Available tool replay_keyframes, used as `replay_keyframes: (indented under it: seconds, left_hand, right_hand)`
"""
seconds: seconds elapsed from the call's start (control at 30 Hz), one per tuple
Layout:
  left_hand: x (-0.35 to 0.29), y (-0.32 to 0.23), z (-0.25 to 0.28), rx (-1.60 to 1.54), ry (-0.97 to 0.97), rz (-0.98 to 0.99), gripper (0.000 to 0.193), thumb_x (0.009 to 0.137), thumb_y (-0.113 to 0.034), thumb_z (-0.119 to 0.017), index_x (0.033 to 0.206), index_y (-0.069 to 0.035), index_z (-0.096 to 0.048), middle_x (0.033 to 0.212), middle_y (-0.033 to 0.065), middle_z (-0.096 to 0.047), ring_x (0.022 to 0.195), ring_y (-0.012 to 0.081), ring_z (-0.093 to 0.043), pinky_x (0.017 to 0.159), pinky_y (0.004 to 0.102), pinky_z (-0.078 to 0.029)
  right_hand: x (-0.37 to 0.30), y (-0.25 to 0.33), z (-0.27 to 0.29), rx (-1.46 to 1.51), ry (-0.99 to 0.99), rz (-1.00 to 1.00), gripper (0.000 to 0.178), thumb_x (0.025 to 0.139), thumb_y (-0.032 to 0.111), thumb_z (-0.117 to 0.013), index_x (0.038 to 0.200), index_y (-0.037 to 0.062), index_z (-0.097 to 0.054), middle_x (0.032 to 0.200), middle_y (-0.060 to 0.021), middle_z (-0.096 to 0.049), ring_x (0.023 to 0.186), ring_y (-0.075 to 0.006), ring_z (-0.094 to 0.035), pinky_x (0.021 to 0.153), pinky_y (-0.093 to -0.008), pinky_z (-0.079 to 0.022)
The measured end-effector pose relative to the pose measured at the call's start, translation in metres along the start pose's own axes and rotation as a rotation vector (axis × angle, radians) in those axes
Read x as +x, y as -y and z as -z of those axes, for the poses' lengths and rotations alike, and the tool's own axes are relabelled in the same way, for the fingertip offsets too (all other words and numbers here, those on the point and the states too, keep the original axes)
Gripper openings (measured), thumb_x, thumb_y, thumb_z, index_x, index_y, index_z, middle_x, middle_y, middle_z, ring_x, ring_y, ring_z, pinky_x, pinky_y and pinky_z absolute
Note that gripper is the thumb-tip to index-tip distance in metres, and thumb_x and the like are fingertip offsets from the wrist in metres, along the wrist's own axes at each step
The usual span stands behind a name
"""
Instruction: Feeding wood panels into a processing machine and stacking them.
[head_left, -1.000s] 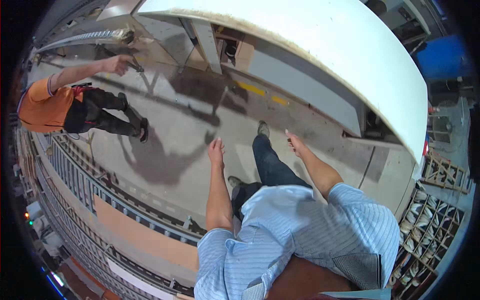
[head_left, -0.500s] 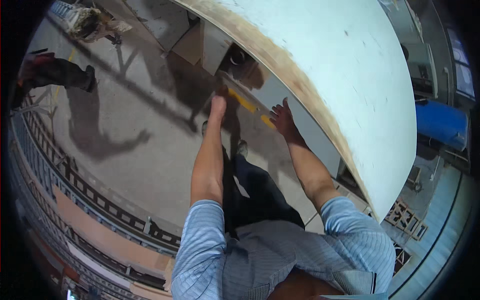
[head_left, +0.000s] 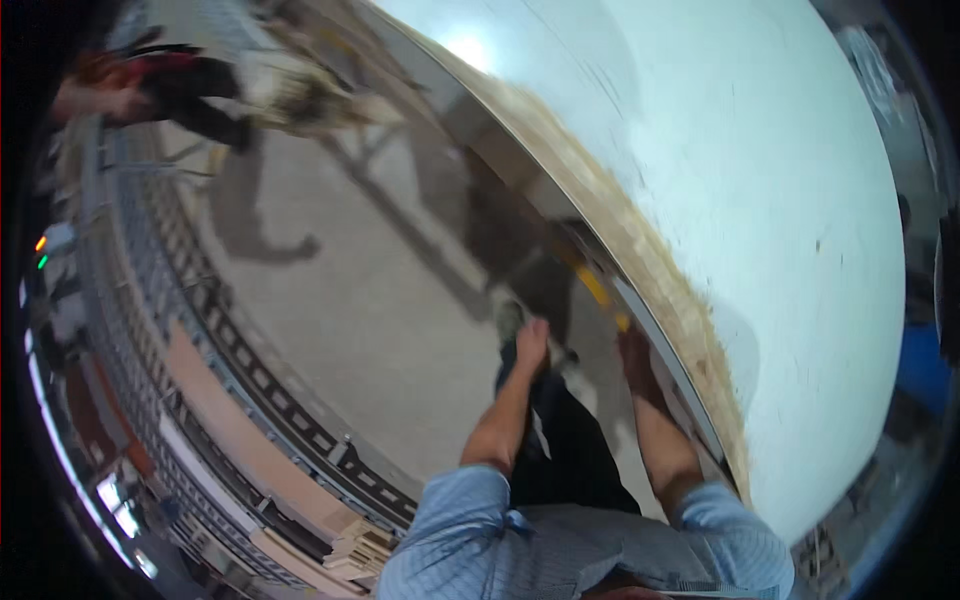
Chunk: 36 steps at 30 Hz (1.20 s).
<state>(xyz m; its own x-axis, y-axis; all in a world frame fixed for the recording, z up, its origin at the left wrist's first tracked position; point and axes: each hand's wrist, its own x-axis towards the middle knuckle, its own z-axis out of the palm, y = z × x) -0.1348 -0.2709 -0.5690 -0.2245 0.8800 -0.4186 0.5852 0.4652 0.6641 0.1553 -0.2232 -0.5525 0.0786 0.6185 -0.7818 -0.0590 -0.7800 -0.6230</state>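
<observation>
My left hand hangs in front of my body over the floor, its fingers loosely curled in, with nothing seen in it. My right hand is beside the long edge of a big pale board, lower than its top; whether it touches anything I cannot tell. Shadow and motion blur hide its fingers. The board has a smooth whitish surface and a rough brown strip along the near edge. Below my hands are my dark trousers and one shoe.
A metal roller conveyor curves along the left, with flat tan boards beside it. At the upper left stands another person near a blurred, wrapped bundle. Yellow floor marking runs beside the big board. A blue object shows at far right.
The view has swung, so the board fills more of the right side and the conveyor shows more. Both hands appear lower and further right. My right hand's spread fingers are now blurred.
</observation>
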Motion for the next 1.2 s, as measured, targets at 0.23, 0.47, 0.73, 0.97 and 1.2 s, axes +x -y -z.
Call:
replay_keyframes:
  seconds: [0.23,0.47,0.73,0.97,1.2]
  left_hand:
    - [-0.224,0.109,0.123,0.255,-0.076,0.303,0.034,0.086,-0.038,-0.064,0.081,-0.005,-0.072,0.092,0.0212,-0.071,0.089,0.0430,-0.067,0.078,0.0499,-0.054]
    - [-0.242,0.018,0.176,-0.584,-0.433,0.681,0.026,0.083,-0.027,-0.073,0.078,-0.002,-0.068,0.066,0.0124,-0.066,0.061,0.0244,-0.066,0.058,0.0375,-0.053]
    - [-0.229,-0.069,0.168,-0.765,-0.381,0.432,0.011,0.080,-0.014,-0.072,0.080,-0.004,-0.067,0.067,0.0104,-0.065,0.058,0.0190,-0.065,0.048,0.0336,-0.050]
    - [-0.198,-0.047,0.222,-1.208,-0.524,0.430,0.013,0.085,-0.017,-0.072,0.082,-0.005,-0.068,0.073,0.0069,-0.066,0.060,0.0189,-0.064,0.049,0.0324,-0.050]
    - [-0.169,-0.222,0.455,-1.041,-0.697,-0.235,0.022,0.088,-0.017,-0.074,0.101,0.000,-0.072,0.090,0.0032,-0.070,0.084,0.0133,-0.062,0.081,0.0286,-0.049]
  right_hand:
    - [-0.220,0.075,-0.104,-0.217,0.468,-0.055,0.020,0.095,0.021,-0.066,0.106,0.0041,-0.068,0.084,-0.0028,-0.067,0.071,-0.0109,-0.061,0.065,-0.0252,-0.049]
    - [-0.293,0.290,-0.148,-0.387,0.595,0.925,0.028,0.094,0.017,-0.068,0.117,0.0019,-0.067,0.109,-0.0059,-0.068,0.099,-0.0131,-0.064,0.087,-0.0294,-0.052]
    - [-0.305,0.419,-0.061,-0.653,-0.581,1.503,0.058,0.092,0.026,-0.065,0.142,0.0016,-0.048,0.143,-0.0192,-0.048,0.137,-0.0384,-0.038,0.116,-0.0495,-0.026]
    - [-0.257,0.366,-0.051,-0.997,-0.456,1.383,0.054,0.091,0.029,-0.065,0.137,0.0036,-0.052,0.144,-0.0206,-0.048,0.139,-0.0407,-0.035,0.118,-0.0522,-0.022]
    - [-0.251,0.367,-0.042,-0.844,-0.488,1.349,0.039,0.092,0.021,-0.066,0.125,0.0017,-0.060,0.135,-0.0183,-0.056,0.134,-0.0386,-0.042,0.115,-0.0496,-0.029]
